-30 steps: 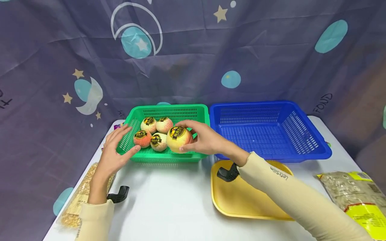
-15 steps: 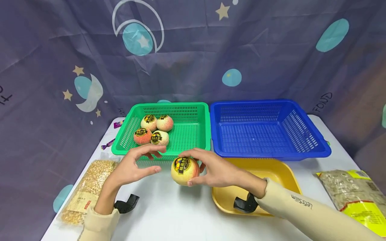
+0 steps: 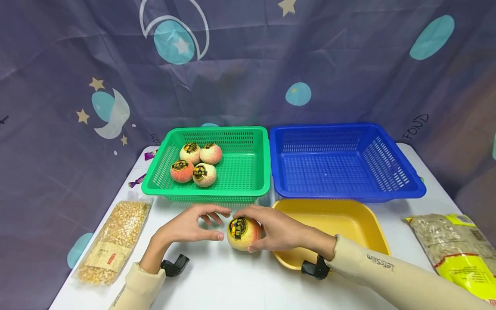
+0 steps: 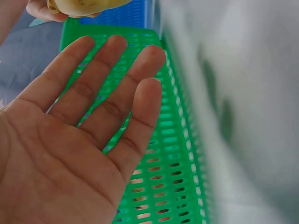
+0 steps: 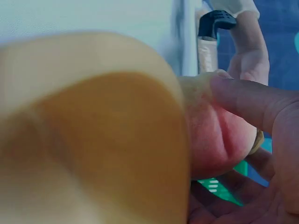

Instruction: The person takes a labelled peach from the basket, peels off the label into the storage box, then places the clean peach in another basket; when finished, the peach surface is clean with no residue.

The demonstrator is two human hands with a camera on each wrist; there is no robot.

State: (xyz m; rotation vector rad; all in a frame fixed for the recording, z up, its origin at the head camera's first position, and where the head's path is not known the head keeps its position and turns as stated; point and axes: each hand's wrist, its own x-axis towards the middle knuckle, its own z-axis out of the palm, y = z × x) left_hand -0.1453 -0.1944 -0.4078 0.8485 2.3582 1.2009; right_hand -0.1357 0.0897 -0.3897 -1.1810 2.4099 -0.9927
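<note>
The right hand grips a round, yellow-red peach; the left hand hovers loosely at its nine o'clock. This holding step likely next calls for steadiness.

Passage, near side: white tabletop, reaching from corn bag to yellow tray. Passage, from above: blue basket, open-topped; green basket, floor room at right, four peaches crowding its left. Obstacles: raised basket rims; sleeve across tray's near edge; held peach in right hand, barring left hand from tray.
</note>
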